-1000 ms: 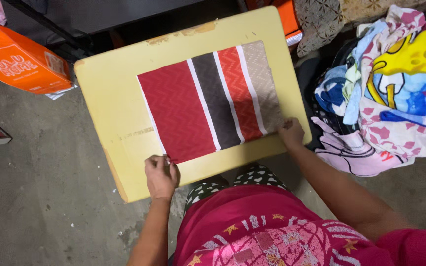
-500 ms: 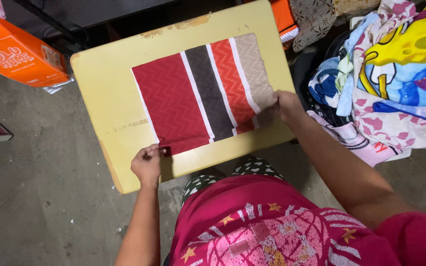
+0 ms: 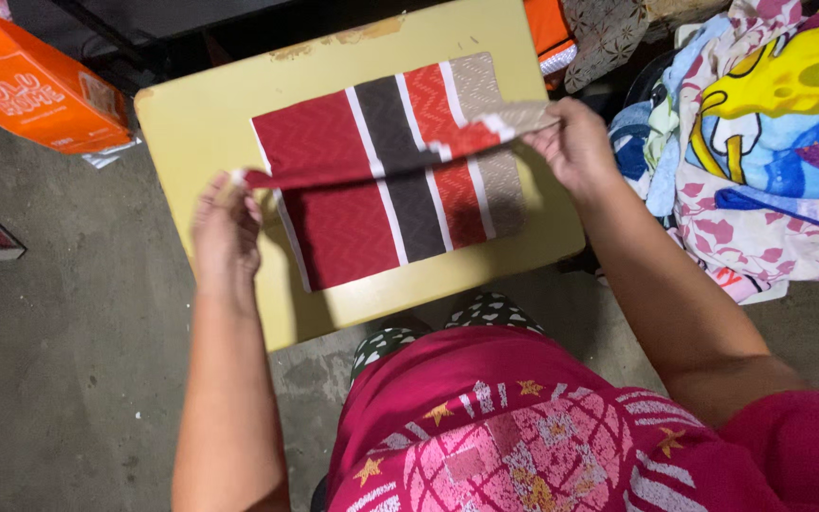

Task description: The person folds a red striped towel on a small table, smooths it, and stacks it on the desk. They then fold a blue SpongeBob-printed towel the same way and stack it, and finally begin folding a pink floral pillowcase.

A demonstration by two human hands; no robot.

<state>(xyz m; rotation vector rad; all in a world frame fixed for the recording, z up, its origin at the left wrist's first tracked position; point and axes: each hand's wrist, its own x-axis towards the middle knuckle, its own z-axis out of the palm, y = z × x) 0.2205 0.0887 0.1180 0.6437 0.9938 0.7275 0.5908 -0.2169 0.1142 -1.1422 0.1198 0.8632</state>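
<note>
A striped cloth [image 3: 372,223] in red, dark brown, orange-red and beige lies on a small pale yellow table [image 3: 201,123]. Its near edge is lifted off the table and folded up toward the far side. My left hand [image 3: 225,228] pinches the left corner of that raised edge. My right hand [image 3: 575,142] grips the right corner at about the same height. The lower layer of the cloth still rests flat on the tabletop beneath the raised edge.
An orange box [image 3: 35,90] sits on the concrete floor at the far left. A heap of colourful printed fabrics [image 3: 760,142] fills the right side. Another orange object [image 3: 547,24] lies behind the table. My pink patterned clothing [image 3: 523,427] fills the bottom.
Both hands took hold of the cloth's near corners, which lay flat on the table, and lifted that edge up and away from me over the rest of the cloth.
</note>
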